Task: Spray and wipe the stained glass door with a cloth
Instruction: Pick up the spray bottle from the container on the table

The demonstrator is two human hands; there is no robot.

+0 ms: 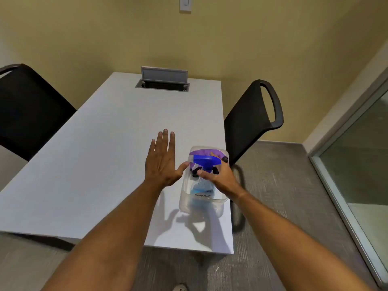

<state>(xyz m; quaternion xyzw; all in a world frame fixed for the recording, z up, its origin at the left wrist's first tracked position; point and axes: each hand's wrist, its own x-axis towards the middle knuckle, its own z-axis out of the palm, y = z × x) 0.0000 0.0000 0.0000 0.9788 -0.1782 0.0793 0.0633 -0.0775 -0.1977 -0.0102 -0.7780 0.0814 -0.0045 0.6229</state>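
Note:
A clear spray bottle with a blue trigger head and blue liquid stands in a clear plastic bin near the table's right edge. My right hand grips the bottle's neck just below the blue head. A purple cloth lies in the far end of the bin, partly hidden behind the bottle head. My left hand hovers flat over the table just left of the bin, fingers straight and spread, thumb near the bin's rim. The glass door with its metal frame is at the far right.
The white table has a cable box with its lid raised at the far end. Black chairs stand at the left and the right. Grey carpet lies between table and door.

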